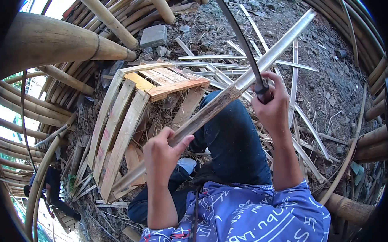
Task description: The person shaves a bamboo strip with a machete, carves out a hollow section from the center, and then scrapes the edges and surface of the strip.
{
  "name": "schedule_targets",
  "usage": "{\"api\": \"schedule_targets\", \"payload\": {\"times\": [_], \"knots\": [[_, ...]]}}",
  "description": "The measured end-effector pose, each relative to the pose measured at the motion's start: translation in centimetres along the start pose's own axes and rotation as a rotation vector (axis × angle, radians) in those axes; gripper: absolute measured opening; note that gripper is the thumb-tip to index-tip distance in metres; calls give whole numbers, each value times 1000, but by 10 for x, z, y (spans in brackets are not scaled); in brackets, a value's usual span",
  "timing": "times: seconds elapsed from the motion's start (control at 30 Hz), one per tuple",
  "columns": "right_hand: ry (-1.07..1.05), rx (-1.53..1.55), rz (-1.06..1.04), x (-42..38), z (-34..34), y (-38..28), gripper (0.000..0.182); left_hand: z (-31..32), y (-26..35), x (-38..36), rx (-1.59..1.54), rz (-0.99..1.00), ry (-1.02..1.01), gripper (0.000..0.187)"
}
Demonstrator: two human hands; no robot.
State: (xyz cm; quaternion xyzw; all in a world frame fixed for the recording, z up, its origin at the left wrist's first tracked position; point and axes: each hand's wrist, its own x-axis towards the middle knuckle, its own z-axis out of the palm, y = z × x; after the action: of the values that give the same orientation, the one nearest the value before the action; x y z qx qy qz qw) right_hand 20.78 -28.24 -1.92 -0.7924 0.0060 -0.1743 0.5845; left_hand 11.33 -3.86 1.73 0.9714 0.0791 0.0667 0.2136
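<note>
A long split bamboo strip point(215, 106) slants from the lower left to the upper right across my raised knee, its hollow side showing. My left hand point(160, 150) is closed round its lower part. In my right hand point(273, 100) is the dark handle of a long knife point(242, 39), whose blade points up and crosses over the strip. The blade's base is beside the strip; whether they touch I cannot tell. Left of my knee stands a slatted wooden crate point(124, 119), tilted on the ground, with the strip's lower end over its bottom edge.
Several cut bamboo strips point(294, 82) lie scattered on the stony ground beyond my knee and to the right. Thick bamboo poles point(60, 38) lean at the upper left, near a grey block point(153, 36). Another person point(54, 187) is at the far lower left.
</note>
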Motion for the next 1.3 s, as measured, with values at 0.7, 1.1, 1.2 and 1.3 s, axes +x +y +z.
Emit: {"api": "schedule_targets", "payload": {"times": [0.7,1.1,1.2,1.3], "knots": [[-152,-506,-131,-29,-16,51,25,28,63,-3,140,66,-31,38],[-123,-393,-24,-10,9,90,17,34,60,-9,96,33,-98,37],[-147,-317,10,-11,13,91,18,38,54,-8,138,135,-32,35],[-182,-227,55,-11,13,93,18,38,53,-8,124,128,-40,35]]}}
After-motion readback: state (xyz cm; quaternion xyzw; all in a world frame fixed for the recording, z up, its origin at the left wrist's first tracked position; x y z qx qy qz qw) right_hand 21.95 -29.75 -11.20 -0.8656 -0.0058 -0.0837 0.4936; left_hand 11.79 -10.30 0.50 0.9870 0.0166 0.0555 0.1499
